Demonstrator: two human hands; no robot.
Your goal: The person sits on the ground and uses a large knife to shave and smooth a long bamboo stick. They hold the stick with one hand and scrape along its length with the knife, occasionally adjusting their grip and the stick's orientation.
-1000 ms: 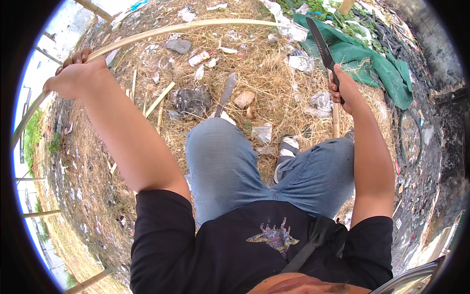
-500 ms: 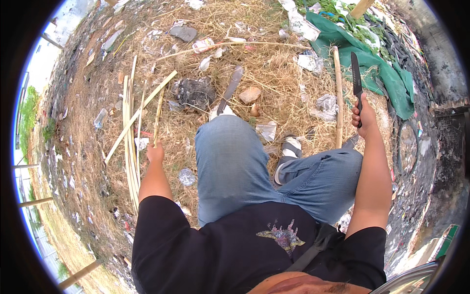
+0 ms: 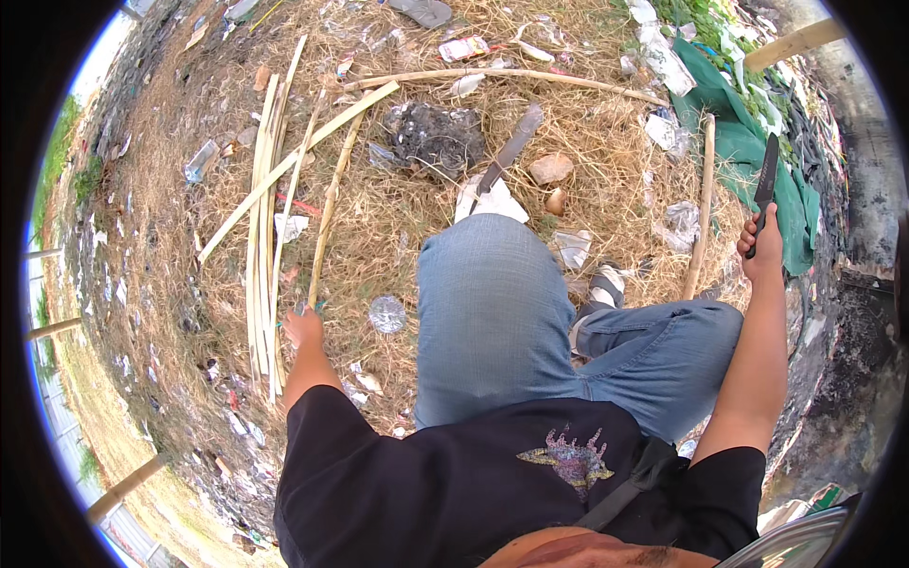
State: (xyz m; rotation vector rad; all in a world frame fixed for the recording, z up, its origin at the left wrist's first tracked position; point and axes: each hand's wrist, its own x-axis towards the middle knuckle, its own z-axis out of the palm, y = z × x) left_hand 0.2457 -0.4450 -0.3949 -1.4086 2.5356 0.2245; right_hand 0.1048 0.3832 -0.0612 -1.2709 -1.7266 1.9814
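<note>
Right fingers point(image 3: 746, 243) grasp the knife point(image 3: 766, 180); left fingers point(image 3: 297, 326) are at the near end of a stick point(image 3: 331, 204), grip unclear.

The strip point(image 3: 511, 72), held up and bent a second ago, now lies on the straw point(image 3: 606, 156). The left hand point(image 3: 303, 328) has dropped to a stick's point(image 3: 331, 204) lower end. The knife point(image 3: 768, 175) in the right hand point(image 3: 763, 244), tilted left before, now tilts right.

My surroundings: outdoor waste ground point(image 3: 161, 303); dry straw point(image 3: 369, 265), scattered litter point(image 3: 201, 161); ground's right edge: green tarp point(image 3: 739, 142), blackened wall point(image 3: 862, 133).
</note>
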